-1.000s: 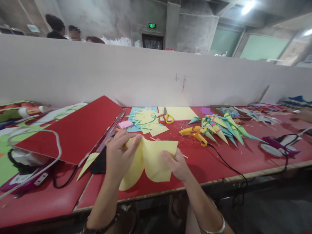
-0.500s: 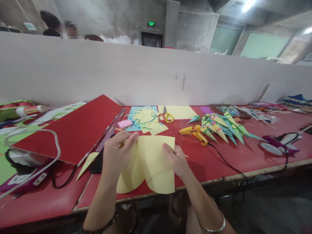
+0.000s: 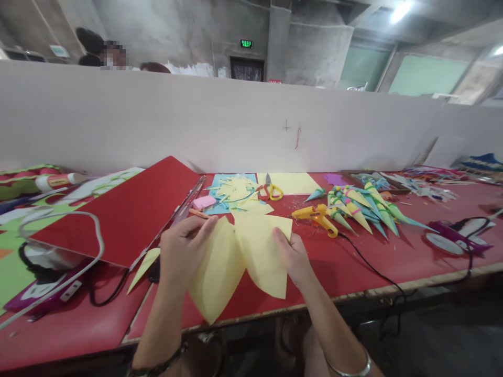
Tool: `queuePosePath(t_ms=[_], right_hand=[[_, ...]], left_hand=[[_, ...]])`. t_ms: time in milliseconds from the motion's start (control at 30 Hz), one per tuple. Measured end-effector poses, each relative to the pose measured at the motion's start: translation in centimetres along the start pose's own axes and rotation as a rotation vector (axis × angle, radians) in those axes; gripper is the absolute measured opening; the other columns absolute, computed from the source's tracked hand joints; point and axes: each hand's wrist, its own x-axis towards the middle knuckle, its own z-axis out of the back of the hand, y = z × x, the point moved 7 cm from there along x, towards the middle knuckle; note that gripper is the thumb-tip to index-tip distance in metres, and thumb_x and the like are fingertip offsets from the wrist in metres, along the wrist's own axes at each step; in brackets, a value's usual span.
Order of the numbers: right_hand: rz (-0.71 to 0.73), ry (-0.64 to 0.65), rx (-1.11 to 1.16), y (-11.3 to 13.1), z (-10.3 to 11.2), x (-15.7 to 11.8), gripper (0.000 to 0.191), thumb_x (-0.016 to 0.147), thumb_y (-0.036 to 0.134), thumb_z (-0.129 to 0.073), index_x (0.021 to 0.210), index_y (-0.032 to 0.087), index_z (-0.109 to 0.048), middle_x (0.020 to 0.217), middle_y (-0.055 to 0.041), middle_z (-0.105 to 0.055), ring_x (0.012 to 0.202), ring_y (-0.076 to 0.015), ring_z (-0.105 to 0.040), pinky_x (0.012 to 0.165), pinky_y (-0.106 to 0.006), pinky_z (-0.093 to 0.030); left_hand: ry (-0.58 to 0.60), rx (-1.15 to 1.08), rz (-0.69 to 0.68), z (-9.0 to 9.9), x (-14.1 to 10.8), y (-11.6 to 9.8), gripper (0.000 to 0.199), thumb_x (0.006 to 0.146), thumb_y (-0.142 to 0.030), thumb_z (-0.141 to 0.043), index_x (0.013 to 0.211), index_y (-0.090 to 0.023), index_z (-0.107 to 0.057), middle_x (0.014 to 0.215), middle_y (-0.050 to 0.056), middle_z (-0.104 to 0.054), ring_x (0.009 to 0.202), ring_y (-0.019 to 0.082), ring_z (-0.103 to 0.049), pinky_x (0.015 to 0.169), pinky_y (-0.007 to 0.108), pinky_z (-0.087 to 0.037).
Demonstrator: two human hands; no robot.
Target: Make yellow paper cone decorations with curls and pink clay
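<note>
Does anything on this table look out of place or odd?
Perhaps the yellow scraps, heaped untidily over the blue sheet beyond the held yellow paper. The red board at left also looks askew, set at an angle to the table edge.

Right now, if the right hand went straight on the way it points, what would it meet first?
The right hand would first meet the yellow paper it pinches; past that, probably the paper scraps, though depth is unclear.
</note>
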Motion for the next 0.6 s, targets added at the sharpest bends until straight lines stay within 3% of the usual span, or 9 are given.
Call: queuePosePath(t_ms=[100, 200, 300, 333, 400, 500, 600], right_hand=[[-0.02, -0.097, 0.014, -0.2, 0.8, 0.3, 0.045, 0.068, 0.057, -0.053, 0.074, 0.013, -0.062, 0.052, 0.0012, -0.054, 0.047, -0.0109, -0.046, 0.045, -0.021, -0.038], [-0.02, -0.212, 0.016, 0.0, 1.7, 0.3, 0.046, 0.068, 0.058, -0.054, 0.072, 0.012, -0.062, 0.056, -0.0015, -0.058, 0.049, -0.0118, -0.049, 0.046, -0.021, -0.039], [-0.003, -0.245, 0.045, 0.2, 1.9, 0.3, 0.045, 0.07, 0.057, -0.053, 0.068, 0.012, -0.061, 0.057, -0.002, -0.059, 0.048, -0.0115, -0.05, 0.044, -0.021, -0.038], [0.007, -0.233, 0.048, 0.3, 1.8, 0.3, 0.044, 0.071, 0.056, -0.052, 0.068, 0.012, -0.061, 0.057, -0.002, -0.059, 0.047, -0.0114, -0.05, 0.043, -0.021, -0.038], [0.04, -0.223, 0.034, 0.6, 1.7, 0.3, 0.043, 0.073, 0.054, -0.051, 0.071, 0.012, -0.061, 0.059, -0.0024, -0.06, 0.048, -0.012, -0.051, 0.045, -0.021, -0.039], [0.135, -0.219, -0.014, 1.3, 1.9, 0.4, 0.04, 0.075, 0.05, -0.051, 0.081, 0.012, -0.063, 0.067, -0.0046, -0.064, 0.058, -0.0148, -0.056, 0.053, -0.023, -0.044], [0.201, -0.219, -0.094, 1.9, 2.4, 0.6, 0.038, 0.076, 0.047, -0.051, 0.082, 0.012, -0.064, 0.069, -0.0059, -0.065, 0.063, -0.017, -0.058, 0.058, -0.025, -0.045]], left_hand=[[0.122, -0.198, 0.122, -0.2, 0.3, 2.0, 0.031, 0.064, -0.046, -0.06, 0.072, -0.017, -0.064, 0.064, -0.001, -0.06, 0.057, 0.012, -0.052, 0.05, 0.019, -0.039], [0.266, -0.442, 0.283, -1.9, -0.2, 3.7, 0.043, 0.061, -0.048, -0.063, 0.093, -0.018, -0.061, 0.074, 0.003, -0.065, 0.064, 0.015, -0.058, 0.056, 0.022, -0.046], [0.383, -0.512, 0.399, -4.3, -1.4, 4.3, 0.041, 0.059, -0.047, -0.066, 0.083, -0.014, -0.064, 0.071, 0.006, -0.066, 0.064, 0.019, -0.06, 0.058, 0.026, -0.048], [0.378, -0.516, 0.415, -4.7, -1.7, 4.4, 0.041, 0.059, -0.049, -0.065, 0.079, -0.013, -0.064, 0.067, 0.007, -0.066, 0.063, 0.019, -0.06, 0.056, 0.026, -0.048], [0.262, -0.494, 0.444, -4.6, -1.8, 4.5, 0.044, 0.061, -0.054, -0.06, 0.075, -0.011, -0.063, 0.059, 0.005, -0.063, 0.055, 0.018, -0.058, 0.047, 0.023, -0.045], [0.067, -0.392, 0.44, -3.2, -1.7, 4.4, 0.045, 0.064, -0.057, -0.055, 0.07, -0.012, -0.061, 0.051, 0.001, -0.058, 0.044, 0.014, -0.051, 0.037, 0.021, -0.038], [0.015, -0.25, 0.372, -1.8, -1.3, 3.7, 0.039, 0.063, -0.053, -0.056, 0.058, -0.015, -0.057, 0.048, -0.001, -0.053, 0.041, 0.011, -0.044, 0.035, 0.019, -0.033]])
